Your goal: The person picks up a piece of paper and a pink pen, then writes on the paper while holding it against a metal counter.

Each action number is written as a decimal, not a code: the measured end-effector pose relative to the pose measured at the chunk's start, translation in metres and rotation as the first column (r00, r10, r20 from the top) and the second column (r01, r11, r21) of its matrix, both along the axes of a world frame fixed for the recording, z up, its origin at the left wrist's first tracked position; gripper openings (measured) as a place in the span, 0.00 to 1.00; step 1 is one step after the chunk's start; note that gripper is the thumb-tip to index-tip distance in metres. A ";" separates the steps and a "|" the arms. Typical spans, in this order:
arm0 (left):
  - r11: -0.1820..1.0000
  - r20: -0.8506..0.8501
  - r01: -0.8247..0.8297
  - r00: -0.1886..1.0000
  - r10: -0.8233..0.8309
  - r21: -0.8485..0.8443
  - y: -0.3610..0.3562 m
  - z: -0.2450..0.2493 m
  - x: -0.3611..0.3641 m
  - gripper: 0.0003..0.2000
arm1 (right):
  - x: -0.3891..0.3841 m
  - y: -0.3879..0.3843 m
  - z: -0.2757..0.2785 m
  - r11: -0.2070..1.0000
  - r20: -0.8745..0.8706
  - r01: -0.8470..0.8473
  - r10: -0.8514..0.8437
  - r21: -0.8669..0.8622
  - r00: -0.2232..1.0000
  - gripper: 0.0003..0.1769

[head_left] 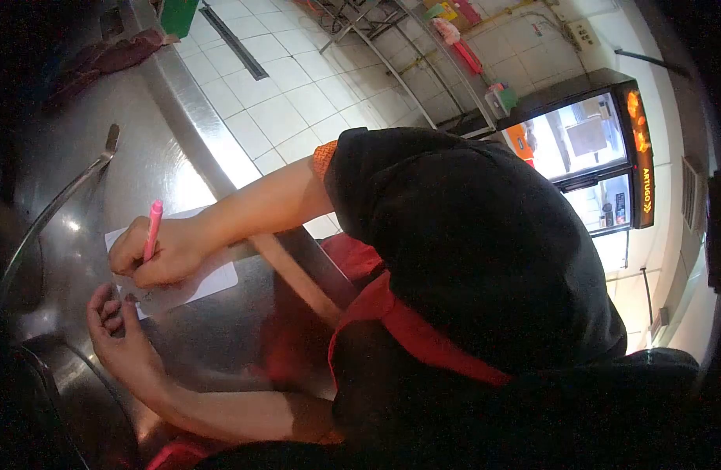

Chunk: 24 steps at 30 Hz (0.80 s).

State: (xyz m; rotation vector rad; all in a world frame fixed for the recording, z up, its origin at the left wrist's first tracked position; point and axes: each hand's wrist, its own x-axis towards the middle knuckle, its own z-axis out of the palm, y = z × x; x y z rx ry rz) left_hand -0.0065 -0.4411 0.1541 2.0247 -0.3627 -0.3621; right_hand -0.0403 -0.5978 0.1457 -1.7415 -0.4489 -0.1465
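Observation:
My right hand (166,249) is closed around a pink pen (154,227), which stands nearly upright over a white sheet of paper (212,283). Small dark marks (147,296) show on the sheet near its lower corner. Beside that corner rests my left hand (124,337), its fingers loosely curled and the thumb apart from them, close to the paper's edge. The paper lies on a steel counter (212,348). Where the pen's tip meets the sheet is hidden behind my right hand.
A curved metal handle (59,197) lies left of the paper, and a round metal vessel (86,384) stands at the lower left. A dark reddish cloth-like thing (110,61) sits on the far counter. Beyond the edge are floor tiles, a metal rack (392,66) and a lit fridge (584,145).

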 end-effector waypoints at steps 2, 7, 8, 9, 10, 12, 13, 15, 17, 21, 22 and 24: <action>1.000 0.008 0.002 1.000 -0.002 0.001 0.001 -0.004 0.002 0.14 | 0.000 0.000 0.000 1.000 0.029 0.009 -0.009 -0.005 1.000 0.11; 1.000 0.020 0.003 1.000 -0.003 -0.011 0.002 -0.007 0.003 0.14 | -0.005 0.002 0.008 0.997 -0.134 0.006 0.004 0.075 0.991 0.11; 1.000 0.009 -0.002 1.000 0.002 -0.020 0.001 -0.006 0.002 0.14 | -0.003 0.001 0.005 0.997 -0.134 0.005 0.005 0.074 0.991 0.11; 1.000 -0.002 -0.008 1.000 0.008 -0.028 0.001 -0.006 0.002 0.14 | 0.001 0.001 0.002 1.000 0.004 -0.001 0.001 0.010 1.000 0.09; 1.000 -0.002 -0.009 1.000 0.008 -0.029 0.001 -0.005 0.001 0.14 | 0.004 0.000 -0.001 0.998 0.141 0.002 0.006 -0.055 0.990 0.08; 1.000 0.006 -0.004 1.000 0.004 -0.004 0.000 -0.004 0.001 0.14 | 0.001 0.001 -0.003 1.000 0.068 -0.004 0.005 -0.017 0.998 0.07; 1.000 0.007 -0.005 1.000 0.005 -0.004 0.001 -0.005 0.002 0.14 | 0.000 0.001 -0.002 1.000 -0.004 -0.007 0.008 0.022 1.000 0.07; 1.000 0.015 -0.002 1.000 0.002 -0.024 0.002 -0.006 0.002 0.14 | -0.002 0.001 0.001 0.991 -0.126 0.031 -0.015 0.129 0.992 0.07; 1.000 0.006 -0.001 1.000 0.001 -0.025 0.002 -0.005 0.001 0.14 | -0.005 0.000 0.007 0.970 -0.249 0.080 -0.022 0.229 0.968 0.07; 1.000 0.034 -0.002 0.999 0.002 -0.001 0.004 -0.006 -0.001 0.14 | -0.002 -0.007 0.006 0.945 -0.295 0.127 -0.034 0.302 0.955 0.07; 1.000 0.035 -0.001 0.999 0.001 -0.001 0.004 -0.005 -0.001 0.14 | -0.004 -0.007 0.012 0.945 -0.333 0.130 -0.023 0.301 0.943 0.08; 0.999 0.020 0.008 1.000 -0.007 -0.043 0.005 -0.005 -0.002 0.14 | -0.004 -0.006 0.016 0.944 -0.369 0.133 -0.014 0.301 0.929 0.08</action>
